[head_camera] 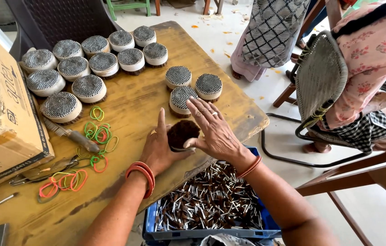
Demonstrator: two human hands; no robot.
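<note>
I'm seeing the left hand [159, 148] cupping a round brown bundle [182, 133] from its nine o'clock side, fingers curled around it, thumb pointing up. The right hand [214, 132] is lying flat and open over the bundle's three o'clock side, fingers spread, palm pressing on it. The bundle is sitting near the wooden table [124, 114] edge at six o'clock. Just at twelve o'clock, three banded bundles [192, 86] are crowding close; open tabletop is showing between them and the bigger cluster of bundles [90, 61] at ten o'clock. At nine o'clock rubber bands [98, 132] and a brush [72, 135] are lying, with a cardboard box [8, 118] beyond. Below the edge, at six o'clock, a blue crate [202, 233] of loose sticks is sitting.
</note>
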